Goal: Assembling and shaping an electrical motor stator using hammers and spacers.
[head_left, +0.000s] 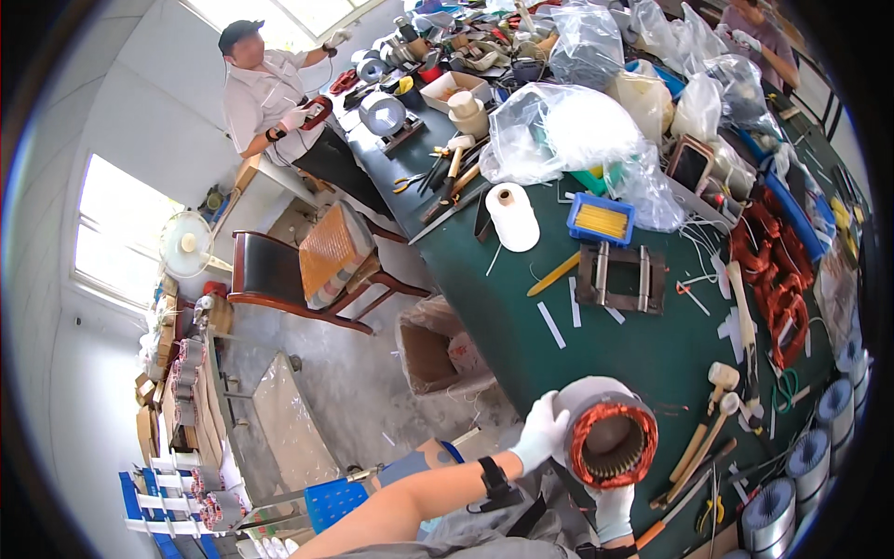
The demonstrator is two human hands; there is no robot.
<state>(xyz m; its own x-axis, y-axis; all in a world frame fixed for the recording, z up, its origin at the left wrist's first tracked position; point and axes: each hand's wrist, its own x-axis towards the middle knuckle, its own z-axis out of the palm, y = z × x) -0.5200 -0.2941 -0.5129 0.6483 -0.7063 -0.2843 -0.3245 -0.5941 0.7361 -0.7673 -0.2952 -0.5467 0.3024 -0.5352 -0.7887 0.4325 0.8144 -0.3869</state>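
Observation:
A motor stator (596,399), a grey metal ring with copper wire windings bulging round its bore, is held over the near edge of the green-topped table (503,326). Its open bore, lined with slots, faces me at a tilt. My left hand (542,433), in a white glove, grips the stator's left side. From below, my white-gloved right hand (615,512) holds its lower rim; most of those fingers are hidden behind the stator. Close by on the right lie mallets (723,376) and scissors with green handles (787,389).
Beyond the stator are a metal stand (622,278), a blue tray of yellow sticks (602,220) and a white roll (512,219). Slotted stator cores (808,458) line the right edge. Left are a carton (438,354) and a chair (326,256). A co-worker (270,102) stands at far left.

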